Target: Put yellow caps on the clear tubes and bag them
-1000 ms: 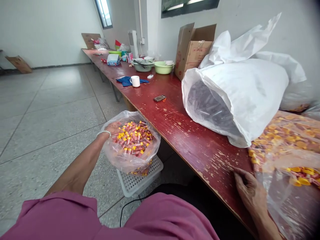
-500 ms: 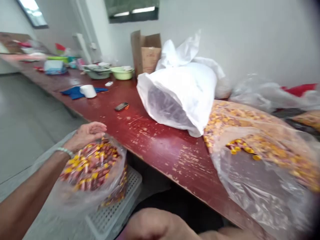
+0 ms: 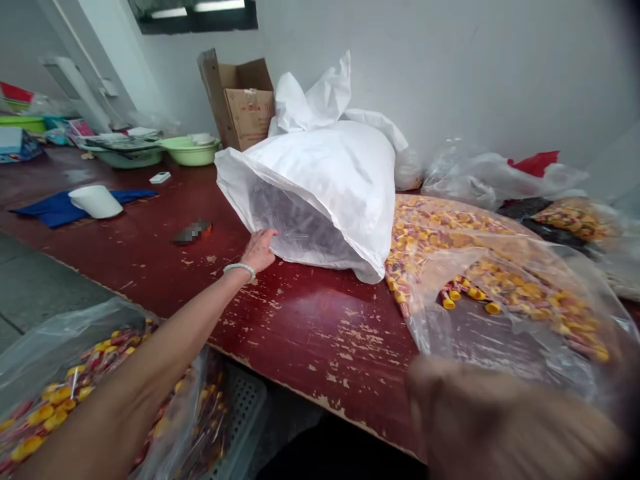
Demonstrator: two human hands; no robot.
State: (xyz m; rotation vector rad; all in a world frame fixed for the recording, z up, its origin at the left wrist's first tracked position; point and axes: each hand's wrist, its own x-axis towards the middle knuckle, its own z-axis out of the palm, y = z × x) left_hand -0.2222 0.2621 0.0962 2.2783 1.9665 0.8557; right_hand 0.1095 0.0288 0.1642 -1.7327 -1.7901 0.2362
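My left hand (image 3: 260, 250), with a pale bead bracelet on its wrist, is at the lower lip of a white woven sack (image 3: 345, 173). Its index finger is stretched out at the lip; whether it touches is unclear. The sack lies on its side, its mouth gaping towards me. Smeared by motion, my right hand (image 3: 500, 413) is low at the right, over the table's front edge, its fingers unreadable. Near it a clear plastic bag (image 3: 520, 333) spreads over the table, full of small red pieces with yellow caps (image 3: 525, 287). Under my left forearm, another clear bag (image 3: 65, 347) holds similar pieces.
The worn red table (image 3: 310, 320) runs along the wall. A cardboard box (image 3: 250, 113), a green basin (image 3: 193, 152), a white roll (image 3: 97, 201) on blue cloth and a blurred dark device (image 3: 193, 232) stand left. A perforated plastic crate (image 3: 245, 413) sits below the edge.
My left hand has moved from above the lower bag of pieces up to the sack's mouth. My right hand has moved right and up. The view has turned to the right.
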